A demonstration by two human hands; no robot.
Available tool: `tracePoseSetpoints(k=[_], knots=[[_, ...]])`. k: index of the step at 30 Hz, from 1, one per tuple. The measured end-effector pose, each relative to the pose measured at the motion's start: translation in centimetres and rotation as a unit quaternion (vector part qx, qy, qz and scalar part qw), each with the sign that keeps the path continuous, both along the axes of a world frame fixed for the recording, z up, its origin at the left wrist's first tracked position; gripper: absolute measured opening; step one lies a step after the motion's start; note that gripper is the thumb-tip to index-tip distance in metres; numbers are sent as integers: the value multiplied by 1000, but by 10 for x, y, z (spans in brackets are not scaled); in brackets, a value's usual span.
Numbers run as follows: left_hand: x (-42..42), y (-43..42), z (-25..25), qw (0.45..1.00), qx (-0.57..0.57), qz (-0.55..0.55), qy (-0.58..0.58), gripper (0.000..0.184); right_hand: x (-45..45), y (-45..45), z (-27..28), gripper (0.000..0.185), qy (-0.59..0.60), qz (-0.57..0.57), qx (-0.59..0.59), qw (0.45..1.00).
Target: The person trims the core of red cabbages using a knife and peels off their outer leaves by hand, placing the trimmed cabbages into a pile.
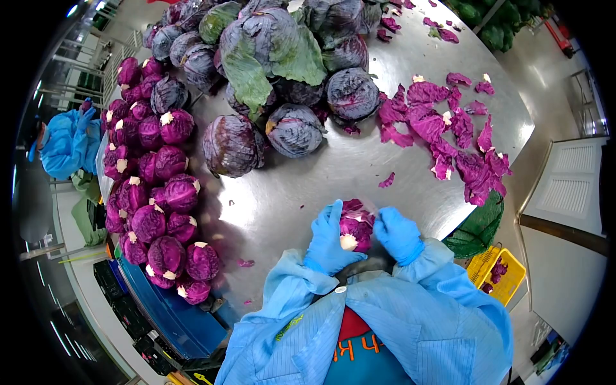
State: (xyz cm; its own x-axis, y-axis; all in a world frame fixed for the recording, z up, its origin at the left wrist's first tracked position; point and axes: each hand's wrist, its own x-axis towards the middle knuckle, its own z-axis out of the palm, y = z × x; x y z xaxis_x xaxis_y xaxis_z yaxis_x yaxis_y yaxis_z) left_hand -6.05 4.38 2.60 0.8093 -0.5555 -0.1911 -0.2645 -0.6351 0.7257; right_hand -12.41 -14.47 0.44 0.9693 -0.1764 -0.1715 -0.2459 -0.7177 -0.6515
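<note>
Both my hands wear blue gloves and are low over the steel table, close to my body. My left hand is wrapped around the left side of a red cabbage, whose pale cut stem faces toward me. On the cabbage's other side, my right hand is closed, fingers curled. A thin pale edge shows between that hand and the cabbage's top; whether it is a blade cannot be made out. Small purple leaf scraps lie beyond the hands.
Untrimmed dark cabbages are heaped at the back. Bright purple trimmed cabbages are piled along the left. Loose peeled leaves spread over the right. A green mesh and yellow crate stand off the right edge. Another person is far left.
</note>
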Motion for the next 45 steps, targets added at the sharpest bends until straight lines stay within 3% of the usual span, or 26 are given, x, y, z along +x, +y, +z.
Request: tracePoseSetpoints(k=[3, 6, 7, 10, 14, 17, 23, 29, 32, 36, 38, 41, 42, 43, 44, 45], knots=[[0, 10, 0, 998, -56, -15, 7, 124, -3, -20, -13, 25, 40, -39, -3, 998], [-4, 13, -3, 998, -48, -5, 28, 123, 0, -36, -9, 38, -36, -73, -2, 997], [-5, 12, -1, 999, -44, -5, 23, 123, 13, -40, 8, 49, -26, -81, -84, 993], [-8, 5, 5, 999, -38, -1, 10, 122, 20, -45, 6, 49, -46, -94, 22, 994], [-8, 0, 0, 999, -43, -2, -15, 123, 31, -18, 14, 59, 205, 32, 271, 940], [-7, 1, 0, 999, -50, -7, -15, 123, 39, -14, 13, 52, 291, -64, 373, 878], [-2, -1, -2, 998, -52, -23, -4, 122, 32, -17, -8, 45, 143, 24, 308, 940], [-2, 2, 1, 998, -48, -22, 13, 119, 34, -11, 10, 32, 103, 100, 153, 978], [-4, 7, -2, 996, -86, -21, 4, 117, 26, -14, -10, 28, -2, 97, 56, 994], [-10, 31, -22, 978, -210, -4, -6, 113, 0, -126, -85, 31, 0, -99, 93, 991], [-15, 36, -17, 984, -180, -9, 13, 111, 7, -135, -37, 39, -17, -155, -124, 980], [-1, 22, -9, 986, -161, -27, 31, 115, 19, -116, -6, 47, -123, -199, -62, 970], [2, 22, -8, 987, -150, -39, 32, 116, 21, -105, 2, 51, -9, -191, 25, 981], [6, 22, -5, 989, -138, -53, 33, 118, 26, -87, -5, 51, -35, -132, 73, 988], [8, 23, -3, 989, -124, -66, 35, 119, 25, -72, -5, 47, 2, -68, 225, 972], [8, 23, -4, 987, -135, -74, 35, 120, 32, -53, 2, 47, 69, -9, 297, 952]])
